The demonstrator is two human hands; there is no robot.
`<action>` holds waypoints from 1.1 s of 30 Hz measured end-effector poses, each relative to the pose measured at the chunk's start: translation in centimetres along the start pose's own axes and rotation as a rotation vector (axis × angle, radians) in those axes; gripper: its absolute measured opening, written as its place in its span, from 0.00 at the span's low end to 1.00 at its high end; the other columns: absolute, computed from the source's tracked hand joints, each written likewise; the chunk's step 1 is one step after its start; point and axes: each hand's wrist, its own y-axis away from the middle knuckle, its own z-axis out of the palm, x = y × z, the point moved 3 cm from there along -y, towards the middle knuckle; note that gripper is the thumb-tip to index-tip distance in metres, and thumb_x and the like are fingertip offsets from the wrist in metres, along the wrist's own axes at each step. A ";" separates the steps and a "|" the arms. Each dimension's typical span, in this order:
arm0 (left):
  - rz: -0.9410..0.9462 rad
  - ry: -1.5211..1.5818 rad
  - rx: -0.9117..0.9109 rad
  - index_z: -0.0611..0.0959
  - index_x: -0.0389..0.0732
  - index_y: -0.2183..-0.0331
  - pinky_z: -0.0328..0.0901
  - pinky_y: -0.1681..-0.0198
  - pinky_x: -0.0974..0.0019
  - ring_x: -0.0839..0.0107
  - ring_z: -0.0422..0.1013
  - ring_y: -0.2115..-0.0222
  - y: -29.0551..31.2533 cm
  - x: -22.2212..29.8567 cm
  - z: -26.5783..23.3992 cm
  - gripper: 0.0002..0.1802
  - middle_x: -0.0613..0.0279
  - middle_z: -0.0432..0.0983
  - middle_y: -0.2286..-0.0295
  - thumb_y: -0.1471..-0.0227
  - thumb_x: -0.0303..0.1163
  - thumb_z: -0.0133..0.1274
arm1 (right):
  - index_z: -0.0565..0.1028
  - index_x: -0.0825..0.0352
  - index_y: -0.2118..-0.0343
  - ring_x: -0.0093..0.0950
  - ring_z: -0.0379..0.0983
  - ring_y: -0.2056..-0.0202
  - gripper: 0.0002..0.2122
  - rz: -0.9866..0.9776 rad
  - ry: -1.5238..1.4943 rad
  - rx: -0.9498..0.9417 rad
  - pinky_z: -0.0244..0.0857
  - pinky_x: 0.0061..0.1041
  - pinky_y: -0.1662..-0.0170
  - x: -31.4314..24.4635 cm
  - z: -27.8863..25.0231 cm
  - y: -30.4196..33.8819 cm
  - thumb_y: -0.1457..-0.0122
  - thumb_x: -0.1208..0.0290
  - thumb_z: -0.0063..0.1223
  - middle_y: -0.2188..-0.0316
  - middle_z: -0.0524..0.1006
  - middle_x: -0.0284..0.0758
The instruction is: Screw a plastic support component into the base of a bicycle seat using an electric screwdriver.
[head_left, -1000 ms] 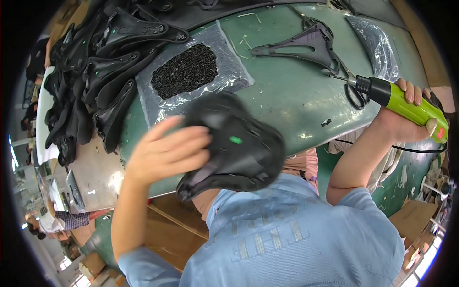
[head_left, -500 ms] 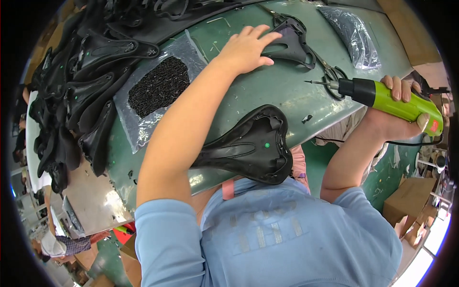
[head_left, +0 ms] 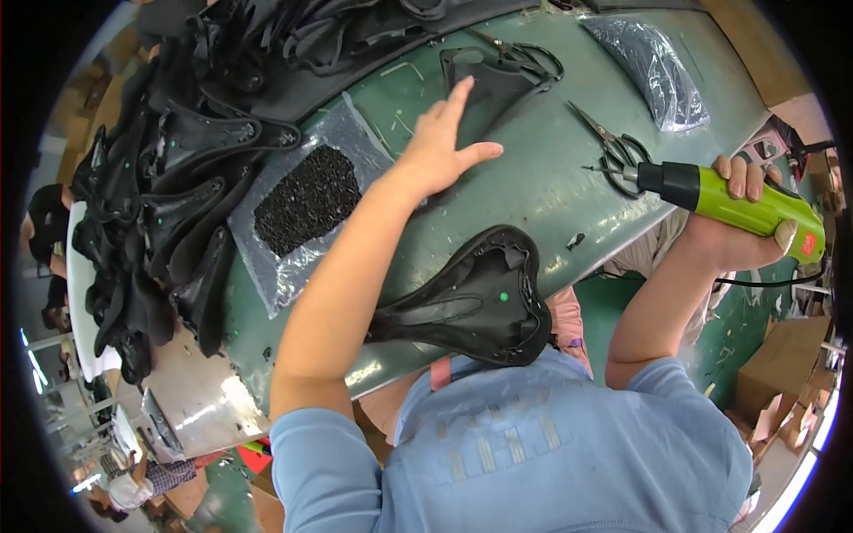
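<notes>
My left hand (head_left: pixel 444 147) reaches over the table with fingers apart, holding nothing. Its index fingertip overlaps a black plastic saddle-shaped piece (head_left: pixel 490 87), slightly blurred; I cannot tell whether they touch. In my right hand (head_left: pixel 753 191) is a lime-green and black electric screwdriver (head_left: pixel 715 191), its thin bit pointing left above a pair of scissors (head_left: pixel 622 153). A black bicycle saddle (head_left: pixel 471 306) lies hollow side up at the near table edge, against my shirt, with a small green dot inside. Beside my left forearm, an opened clear bag holds many small black screws (head_left: pixel 306 200).
Many black saddle parts (head_left: pixel 178 186) are heaped along the left and far side of the green table (head_left: pixel 524 169). A second pair of scissors (head_left: pixel 529 60) lies beyond the black piece. A filled plastic bag (head_left: pixel 649 75) sits far right; cardboard boxes (head_left: pixel 782 369) stand lower right.
My left hand has drawn back and left, its fingers spreading. The black plastic piece has shifted left and turned, uncovering more of both scissors. The screwdriver stays in my right hand; the view has shifted slightly.
</notes>
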 end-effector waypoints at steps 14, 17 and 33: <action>-0.089 -0.611 0.519 0.76 0.46 0.64 0.67 0.62 0.54 0.53 0.72 0.67 -7.1 -11.2 -12.3 0.13 0.54 0.77 0.71 0.57 0.29 0.54 | 0.69 0.67 0.59 0.26 0.60 0.75 0.23 -0.011 0.059 -0.016 0.52 0.28 0.64 -1.9 -0.5 0.4 0.52 0.52 0.51 0.79 0.65 0.31; 0.110 -0.558 0.576 0.79 0.46 0.62 0.67 0.64 0.66 0.64 0.74 0.70 -6.9 -6.3 -15.8 0.14 0.57 0.77 0.71 0.55 0.25 0.49 | 0.70 0.67 0.60 0.27 0.60 0.75 0.23 -0.044 0.094 -0.023 0.52 0.29 0.64 -2.5 -1.6 -0.3 0.52 0.52 0.51 0.79 0.66 0.31; 0.406 -0.223 -0.378 0.74 0.41 0.55 0.60 0.50 0.59 0.55 0.64 0.52 9.9 13.0 -1.2 0.23 0.52 0.68 0.54 0.57 0.20 0.45 | 0.69 0.65 0.68 0.29 0.63 0.76 0.22 0.050 -0.073 0.057 0.56 0.34 0.61 -1.7 -1.1 -0.4 0.61 0.51 0.50 0.79 0.66 0.32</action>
